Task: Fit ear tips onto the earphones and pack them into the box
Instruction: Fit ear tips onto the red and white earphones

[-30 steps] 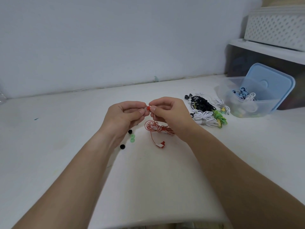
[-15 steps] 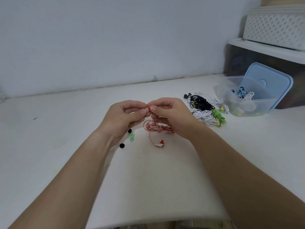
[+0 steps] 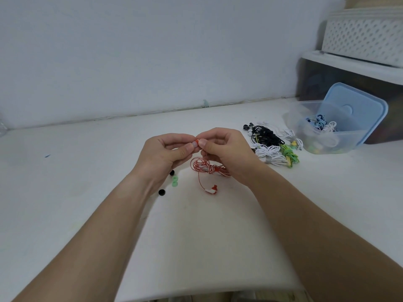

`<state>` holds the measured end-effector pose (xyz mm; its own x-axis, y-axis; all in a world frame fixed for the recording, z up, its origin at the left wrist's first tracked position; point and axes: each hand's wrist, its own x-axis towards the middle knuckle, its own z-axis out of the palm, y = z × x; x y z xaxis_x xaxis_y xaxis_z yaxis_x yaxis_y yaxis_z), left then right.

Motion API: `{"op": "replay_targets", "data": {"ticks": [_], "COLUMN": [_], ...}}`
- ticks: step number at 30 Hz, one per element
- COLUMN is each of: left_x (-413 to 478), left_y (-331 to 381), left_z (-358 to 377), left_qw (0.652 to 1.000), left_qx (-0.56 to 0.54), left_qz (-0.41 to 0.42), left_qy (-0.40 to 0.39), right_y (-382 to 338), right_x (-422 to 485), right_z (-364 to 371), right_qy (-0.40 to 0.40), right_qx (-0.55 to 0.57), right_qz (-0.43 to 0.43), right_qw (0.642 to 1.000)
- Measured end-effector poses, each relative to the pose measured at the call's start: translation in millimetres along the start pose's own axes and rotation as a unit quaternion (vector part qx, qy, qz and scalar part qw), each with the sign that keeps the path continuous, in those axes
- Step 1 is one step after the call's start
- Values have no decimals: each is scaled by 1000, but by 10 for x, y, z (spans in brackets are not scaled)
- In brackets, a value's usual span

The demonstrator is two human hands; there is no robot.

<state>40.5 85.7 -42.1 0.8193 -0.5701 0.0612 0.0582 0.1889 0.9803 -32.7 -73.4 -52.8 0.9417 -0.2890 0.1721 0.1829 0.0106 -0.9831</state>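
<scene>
A: Nearest ground?
B: White table [image 3: 76,214], with both forearms reaching in over it.

A: Loose pieces?
B: Two black ear tips [image 3: 161,192] just beside the left wrist, with pale green ear tips [image 3: 174,181] between them. To their right lies the loose earbud [image 3: 212,190], red and white. Its thin cable runs up to the red-and-white cable coil [image 3: 207,167] under the right hand. Cannot tell if the coil rests on the table.

A: Hands?
B: Above the coil, fingertips meeting. Left hand [image 3: 161,155] and right hand [image 3: 226,149] each have thumb and forefinger pinched on the held earbud [image 3: 196,141], a small red piece; other fingers curled. Too small to tell whether a tip is on it.

A: Further out?
B: Right of the hands are tied earphone bundles: white bundle [image 3: 269,154], green bundle [image 3: 289,154], and black bundle [image 3: 265,136] behind them. Beyond those is the clear plastic box [image 3: 349,144], holding blue and white earphones. The blue lid [image 3: 353,112] is propped tilted at its back.

A: Farthest?
B: A white perforated basket [image 3: 366,38] on a shelf [image 3: 349,64] by the wall.
</scene>
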Motion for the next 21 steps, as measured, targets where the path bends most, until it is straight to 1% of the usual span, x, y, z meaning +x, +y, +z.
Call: {"op": "replay_targets", "data": {"ticks": [16,21], "left_x": [4,-2], "left_y": [-26,-8], "left_z": [19,25], "left_qw": [1000,1000], "left_qx": [16,-4], "left_qz": [6,-3], "left_qy": [24,19], "right_y": [16,5], "right_x": [-8,-2], "right_z": [59,46], "right_qy": [39,27], "right_qx": [-20,21], "right_qz": [-25,-4], "right_qw": [999,999]}}
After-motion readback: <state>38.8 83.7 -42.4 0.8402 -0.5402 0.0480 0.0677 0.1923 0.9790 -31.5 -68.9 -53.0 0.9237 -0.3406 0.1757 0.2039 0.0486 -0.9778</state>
